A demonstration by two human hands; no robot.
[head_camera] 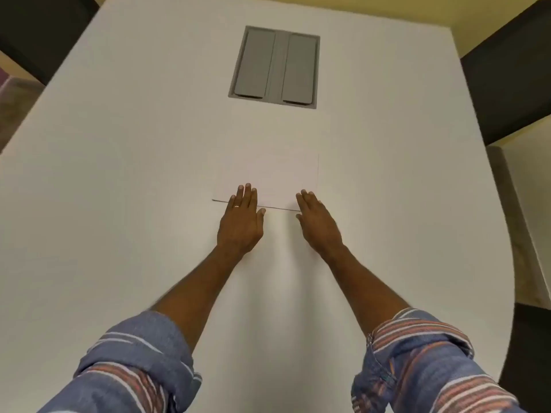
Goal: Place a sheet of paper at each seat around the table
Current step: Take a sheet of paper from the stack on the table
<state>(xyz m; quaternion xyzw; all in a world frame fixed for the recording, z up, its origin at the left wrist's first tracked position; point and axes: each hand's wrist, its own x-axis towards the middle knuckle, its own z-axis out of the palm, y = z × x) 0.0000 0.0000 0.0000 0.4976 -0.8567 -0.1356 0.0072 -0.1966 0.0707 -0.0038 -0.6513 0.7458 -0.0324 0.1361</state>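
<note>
Left hand fingers point(247, 195): straight and held together, flat, palm down; the tips lie over the near edge of the sheet of paper point(268, 177), gripping nothing. A ring sits on one finger.
Right hand fingers point(307, 201): also straight and close together, the hand tilted slightly onto its outer edge; the tips reach the near right part of the sheet. Whether they press on it or hover just above cannot be told.
Left hand point(241, 225): palm rests on or just above the desk, nearer the person than the sheet's edge.
Right hand point(320, 226): beside the left, a gap of bare desk between them.
Sheet of paper, position: flat on the desk point(119, 174), straight ahead of both hands, between them and the grey panel point(274, 67).
Sheet of paper, orientation: long axis runs left to right across the view; its near edge shows as a thin dark line passing under the left fingers towards the right hand. The white sheet is faint against the white desk.
Grey panel: rectangular, with two flaps, set into the desk well beyond the sheet.
Sleeves point(134, 368): blue with striped lining, rolled up on both forearms.
Surroundings: dark chairs point(507, 70) at the desk's far corners.
</note>
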